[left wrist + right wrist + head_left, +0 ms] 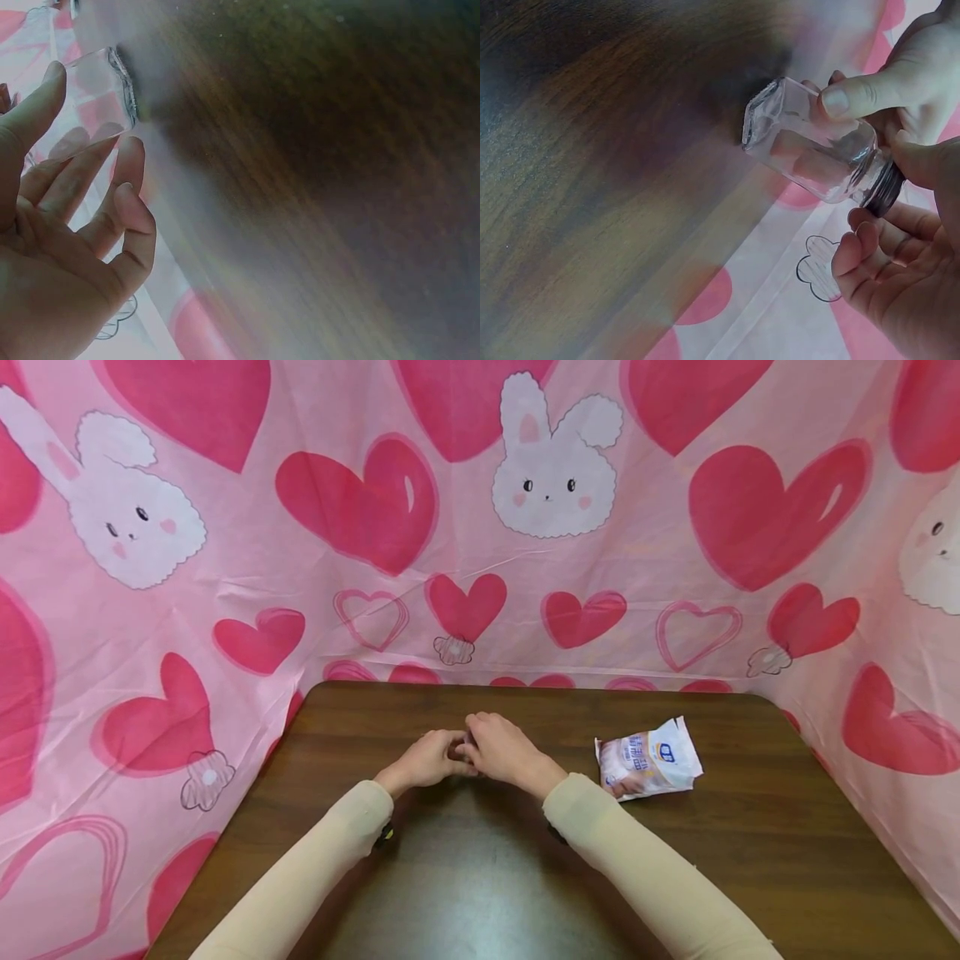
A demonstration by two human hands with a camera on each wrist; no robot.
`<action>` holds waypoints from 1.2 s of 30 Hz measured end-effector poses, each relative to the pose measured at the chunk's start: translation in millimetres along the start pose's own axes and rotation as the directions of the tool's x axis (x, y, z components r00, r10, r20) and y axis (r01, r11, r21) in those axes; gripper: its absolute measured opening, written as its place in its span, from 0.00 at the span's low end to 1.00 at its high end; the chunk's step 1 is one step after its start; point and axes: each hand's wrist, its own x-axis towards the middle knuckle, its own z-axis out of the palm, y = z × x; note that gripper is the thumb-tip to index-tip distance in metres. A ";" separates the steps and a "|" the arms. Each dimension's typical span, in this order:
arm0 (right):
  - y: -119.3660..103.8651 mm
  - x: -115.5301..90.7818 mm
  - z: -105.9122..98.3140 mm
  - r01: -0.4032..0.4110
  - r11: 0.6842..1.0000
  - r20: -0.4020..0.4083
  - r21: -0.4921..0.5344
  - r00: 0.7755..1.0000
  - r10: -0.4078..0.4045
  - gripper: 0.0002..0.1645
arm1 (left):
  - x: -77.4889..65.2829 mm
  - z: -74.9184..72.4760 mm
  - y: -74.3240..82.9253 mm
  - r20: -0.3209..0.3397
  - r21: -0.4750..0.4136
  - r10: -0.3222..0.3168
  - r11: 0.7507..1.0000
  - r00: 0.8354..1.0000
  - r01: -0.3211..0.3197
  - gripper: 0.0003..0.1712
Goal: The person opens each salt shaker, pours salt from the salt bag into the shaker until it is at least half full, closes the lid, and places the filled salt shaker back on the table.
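Observation:
A small clear glass bottle [810, 142] with squared sides and a dark screw cap [883, 187] is between the two hands, over the far middle part of the table. My left hand [431, 760] grips the bottle's body, thumb on one side and fingers on the other. Around the cap, the thumb and fingers of my right hand [506, 752] pinch from both sides. In the left wrist view the bottle's base [124, 86] points to the tabletop, while the cap is out of sight. From the head, the hands hide nearly all of the bottle.
On the right side of the brown wooden table [465, 877] lies a white and pink printed plastic packet [648, 760], just beyond the right forearm. A pink cloth [465, 552] with hearts and rabbits hangs around the back and sides.

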 end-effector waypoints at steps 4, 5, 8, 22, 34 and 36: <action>0.7 -0.4 -0.8 0.011 1.000 0.001 0.011 1.000 -0.011 0.12 | 0.1 -0.3 -0.4 0.007 -0.006 -0.005 1.000 1.000 0.005 0.20; 0.8 -0.4 -0.8 0.014 1.000 0.001 0.015 1.000 -0.014 0.12 | 0.2 -0.3 -1.3 0.007 -0.006 -0.006 1.000 1.000 0.006 0.21; 1.4 -0.5 -0.5 0.022 0.999 0.004 0.025 1.000 -0.022 0.11 | 0.2 0.1 -3.2 0.010 -0.013 -0.007 1.000 1.000 0.007 0.22; 4.1 -0.1 -1.5 0.039 0.997 0.008 0.059 0.999 -0.040 0.11 | 2.5 1.1 -6.8 0.022 -0.014 0.015 1.000 1.000 -0.015 0.22; 1.2 -0.9 -3.0 0.003 0.999 0.008 0.035 1.000 -0.003 0.14 | 4.4 1.7 4.5 -0.008 -0.006 -0.018 1.000 1.000 0.018 0.20; 0.7 -1.1 -2.3 -0.001 0.999 0.008 0.034 1.000 0.000 0.14 | 5.0 4.3 1.1 -0.028 -0.025 -0.009 1.000 1.000 0.009 0.20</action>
